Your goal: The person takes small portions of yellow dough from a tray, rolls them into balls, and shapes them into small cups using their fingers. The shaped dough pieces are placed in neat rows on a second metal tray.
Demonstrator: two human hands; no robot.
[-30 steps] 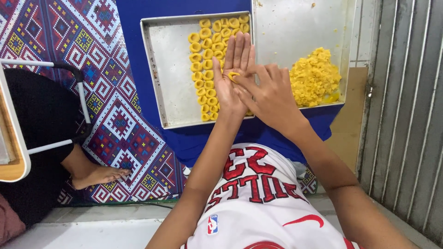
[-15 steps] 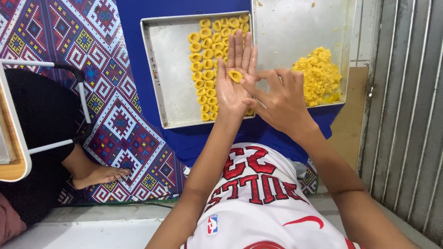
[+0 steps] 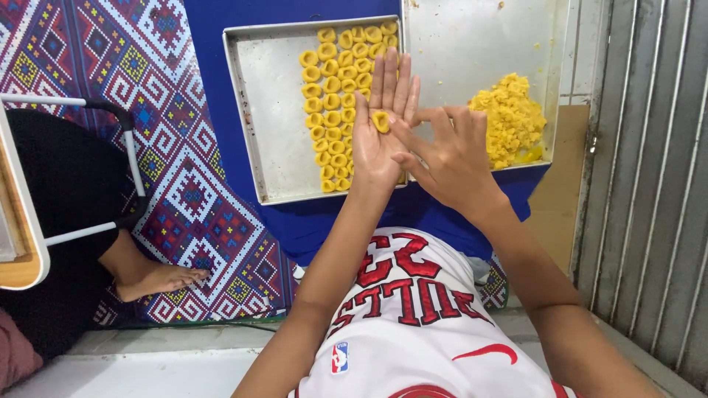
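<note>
A patterned mat (image 3: 88,51) in purple, white and red covers the floor on the left, and a blue cloth (image 3: 221,96) lies over it under the trays. To the right stands a grey corrugated metal wall (image 3: 649,184). Another person in black (image 3: 66,206) sits at the left edge, one bare foot (image 3: 158,280) resting on the mat, beside a white metal frame (image 3: 129,158).

On the blue cloth sit two metal trays side by side, touching. The left tray (image 3: 269,110) carries rows of small yellow ring-shaped dough pieces (image 3: 332,96) along its right part, while its left part is bare. The right tray (image 3: 472,44) holds a loose heap of yellow dough (image 3: 509,118) near its right rim.

The person wears a white jersey (image 3: 413,317) with red lettering. The left hand (image 3: 380,125) is held flat and wide, palm up, fingers straight and close together, above the rows of rings. A single shaped yellow dough piece (image 3: 380,120) lies on that palm near the base of the fingers. The right hand (image 3: 450,158) is spread loosely, holding nothing, its index fingertip just beside the dough piece on the left palm; whether it touches the piece I cannot tell
</note>
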